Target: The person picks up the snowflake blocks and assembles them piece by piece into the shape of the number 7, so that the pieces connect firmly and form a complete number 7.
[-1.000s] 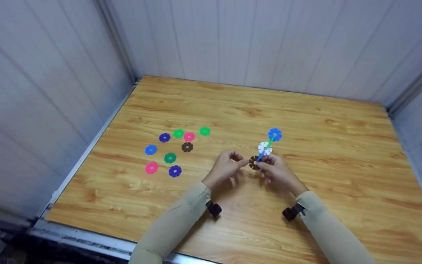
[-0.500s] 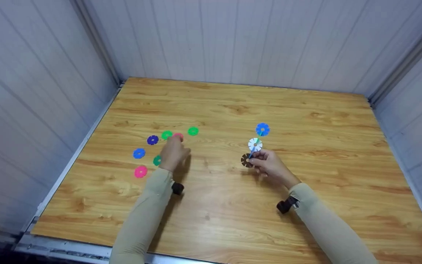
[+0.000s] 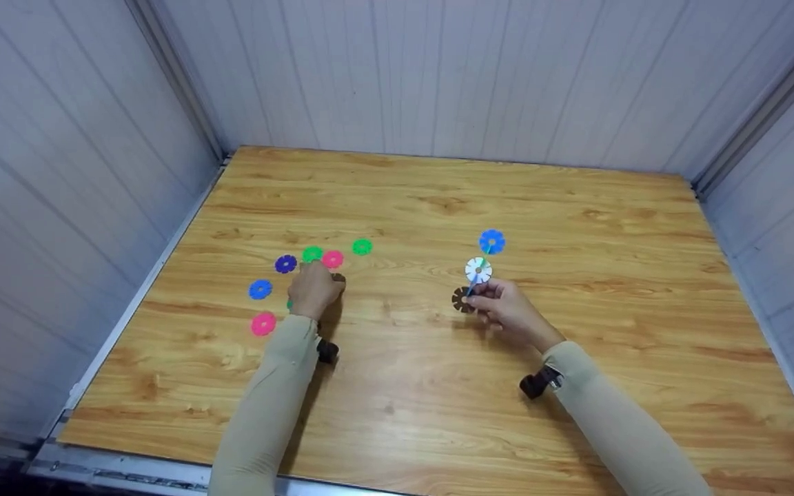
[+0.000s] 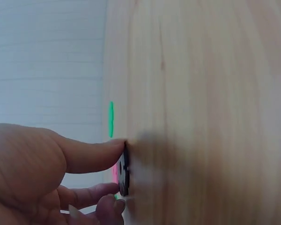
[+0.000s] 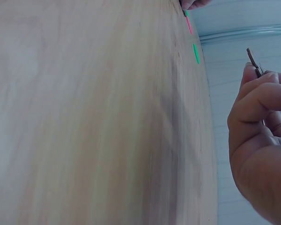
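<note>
In the head view my left hand [image 3: 314, 289] reaches down among the flat notched discs at the left. Its thumb and fingers pinch a brown disc [image 4: 125, 171] by its edges at the table surface, seen close in the left wrist view. My right hand [image 3: 511, 313] holds a chain of joined discs over the table. A brown disc [image 3: 461, 300] is at the chain's near end by the thumb; a blue one stands edge-on beside it. Farther along come a white disc [image 3: 478, 271], a thin green one and a blue disc [image 3: 491, 241] at the far end.
Around the left hand lie a purple disc [image 3: 285, 263], pink discs [image 3: 333, 259], green discs [image 3: 362, 246] and a blue disc [image 3: 260, 289]. A dark green disc is mostly hidden behind that hand. Pale panel walls [image 3: 397, 83] enclose the wooden table [image 3: 397, 386].
My left hand has left the chain, moved left to the loose discs and taken hold of the brown one. My right hand keeps holding the chain; the head view has shifted a little.
</note>
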### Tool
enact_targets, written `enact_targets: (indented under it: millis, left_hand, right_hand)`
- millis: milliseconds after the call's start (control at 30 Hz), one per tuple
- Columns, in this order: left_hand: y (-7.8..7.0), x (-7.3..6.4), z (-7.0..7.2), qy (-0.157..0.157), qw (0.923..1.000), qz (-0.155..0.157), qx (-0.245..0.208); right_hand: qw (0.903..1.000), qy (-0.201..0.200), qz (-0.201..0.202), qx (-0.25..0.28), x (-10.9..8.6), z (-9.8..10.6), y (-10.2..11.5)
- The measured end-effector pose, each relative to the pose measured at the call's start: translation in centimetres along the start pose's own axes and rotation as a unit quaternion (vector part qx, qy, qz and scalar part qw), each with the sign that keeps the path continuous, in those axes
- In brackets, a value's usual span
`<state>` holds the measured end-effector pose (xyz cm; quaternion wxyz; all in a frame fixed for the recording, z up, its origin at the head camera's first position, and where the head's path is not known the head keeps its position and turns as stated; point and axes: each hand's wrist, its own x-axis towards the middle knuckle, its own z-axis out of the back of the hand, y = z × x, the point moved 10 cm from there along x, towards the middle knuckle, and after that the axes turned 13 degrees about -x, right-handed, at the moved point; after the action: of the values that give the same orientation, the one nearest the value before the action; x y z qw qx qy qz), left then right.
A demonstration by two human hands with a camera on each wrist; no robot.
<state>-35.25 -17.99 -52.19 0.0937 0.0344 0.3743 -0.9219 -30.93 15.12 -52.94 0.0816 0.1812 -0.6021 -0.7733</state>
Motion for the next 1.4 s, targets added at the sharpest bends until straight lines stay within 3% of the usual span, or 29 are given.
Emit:
enact_targets:
  millis: [200,333,600,733,833,1000,1167,1333,1400]
  left_hand:
    - [-0.3,-0.7,-0.3,0.003,0.9999,-0.012,-0.011]
    - [-1.5,-1.4,-1.1,-0.007,0.9989,-0.036,-0.030]
    - [-4.8,-4.0,-4.9,0.015,0.9879,-0.076,-0.134]
    - [-7.7,-5.4,-6.3,0.036,0.9723,-0.122,-0.196]
    - [-10.2,-6.5,-7.0,0.056,0.9563,-0.175,-0.227]
    - [-13.3,-8.2,-7.3,0.063,0.9312,-0.240,-0.267]
    - [-15.1,-9.1,-7.0,0.048,0.9180,-0.294,-0.262]
    - [-15.8,-9.4,-6.5,0.029,0.9036,-0.339,-0.260]
    - [-15.8,-9.5,-6.4,0.021,0.9014,-0.348,-0.257]
  right_hand:
    - [0.9999,0.005,0.003,0.009,0.4,-0.6,0.3]
    - [0.9996,0.005,0.002,0.026,0.5,-0.9,0.3]
    - [0.9984,-0.020,-0.036,0.039,0.0,-0.5,-0.6]
    - [0.9959,-0.046,-0.023,0.075,0.0,0.4,0.0]
    - [0.9932,-0.056,-0.001,0.102,0.2,1.0,0.7]
    - [0.9921,-0.065,0.025,0.104,0.3,1.2,1.7]
    - [0.9919,-0.073,0.028,0.100,0.3,1.0,2.1]
    - [0.9910,-0.080,0.044,0.098,0.8,0.8,2.8]
    - [0.9918,-0.074,0.048,0.093,1.0,0.5,2.9]
